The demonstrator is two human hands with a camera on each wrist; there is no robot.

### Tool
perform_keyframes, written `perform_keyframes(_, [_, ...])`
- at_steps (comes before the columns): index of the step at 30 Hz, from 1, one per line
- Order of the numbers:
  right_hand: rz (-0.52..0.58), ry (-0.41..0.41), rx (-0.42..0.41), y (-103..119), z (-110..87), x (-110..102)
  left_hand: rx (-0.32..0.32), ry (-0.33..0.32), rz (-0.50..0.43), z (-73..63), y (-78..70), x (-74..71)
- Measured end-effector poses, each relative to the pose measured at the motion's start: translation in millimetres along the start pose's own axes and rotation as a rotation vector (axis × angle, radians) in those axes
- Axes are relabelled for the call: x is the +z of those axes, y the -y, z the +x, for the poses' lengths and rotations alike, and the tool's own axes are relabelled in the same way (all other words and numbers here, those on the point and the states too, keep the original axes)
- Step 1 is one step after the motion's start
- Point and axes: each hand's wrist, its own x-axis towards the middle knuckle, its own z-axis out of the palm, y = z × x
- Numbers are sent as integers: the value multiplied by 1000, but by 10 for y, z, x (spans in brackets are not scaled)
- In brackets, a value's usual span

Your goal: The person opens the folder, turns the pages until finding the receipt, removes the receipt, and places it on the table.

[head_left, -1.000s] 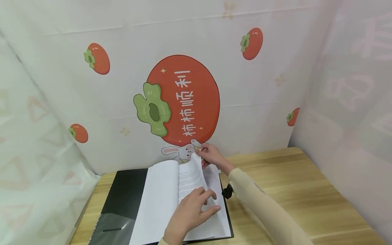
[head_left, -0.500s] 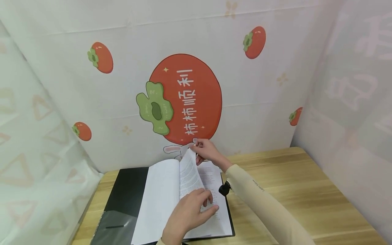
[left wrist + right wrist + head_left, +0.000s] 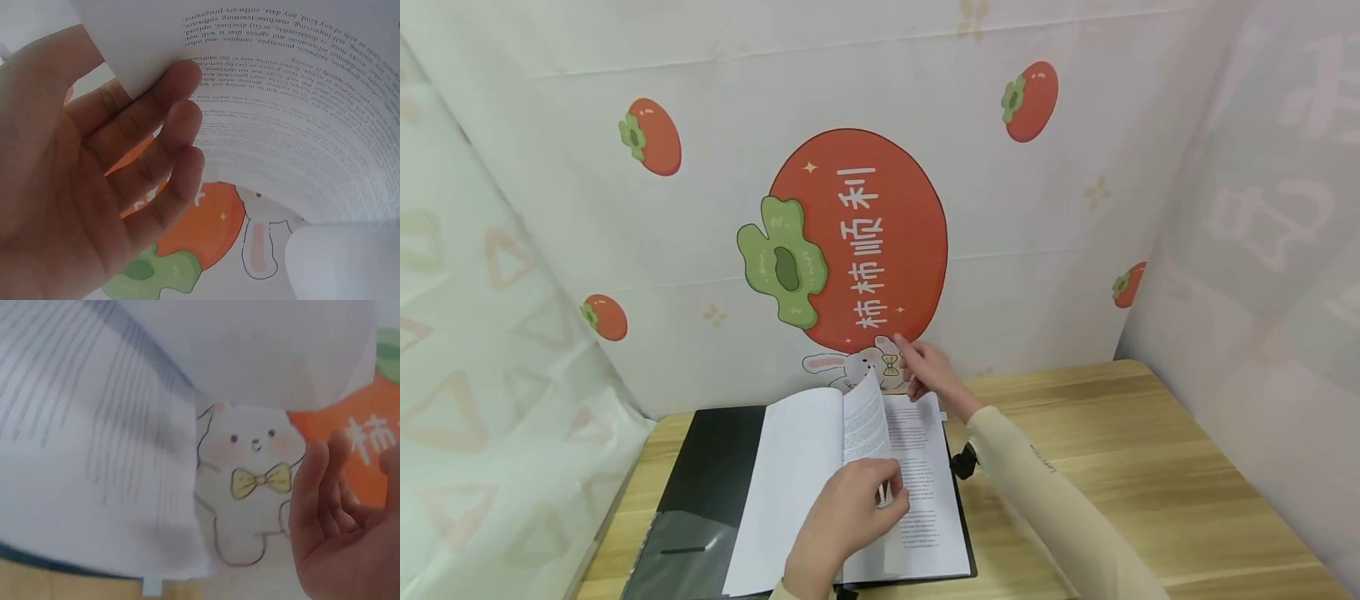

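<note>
An open black folder (image 3: pixel 718 458) holds a stack of white sheets, several turned over as a white stack (image 3: pixel 790 483) to the left. One raised printed page (image 3: pixel 863 425) stands curved above the right side. My left hand (image 3: pixel 853 504) pinches its near edge; in the left wrist view the page (image 3: pixel 281 87) passes between the thumb and the index finger (image 3: pixel 178 81). My right hand (image 3: pixel 931 371) is just beyond the far right corner of the stack, fingers loosely bent, holding nothing. In the right wrist view the right hand (image 3: pixel 347 519) is apart from the page.
Under the raised page lies another printed sheet (image 3: pixel 917 475). A small pale tab (image 3: pixel 943 416) sticks out at its right edge. The folder lies on a wooden table (image 3: pixel 1097 467), against a white cloth backdrop (image 3: pixel 1037 217) printed with persimmons and a rabbit.
My right hand has let go of the page's far corner and moved slightly right. My left hand has come to pinch the page's near edge. The page stands more upright, showing more sheet below.
</note>
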Motion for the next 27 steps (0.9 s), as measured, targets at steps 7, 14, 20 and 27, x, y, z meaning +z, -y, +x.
perform_keyframes(7, [-6,-5,101,-576,58,-347,-73,4,-14,-162,196,-293])
perform_keyframes(14, [-53,-28,125,-838,7,-481,-206,-37,20,-374,475,-589])
perform_keyframes(20, [-116,-19,86,-817,-17,-388,-413,-47,-51,-636,791,-761])
perform_keyframes(27, [-103,-10,45,-870,15,-344,-615,34,-58,-765,1165,-800])
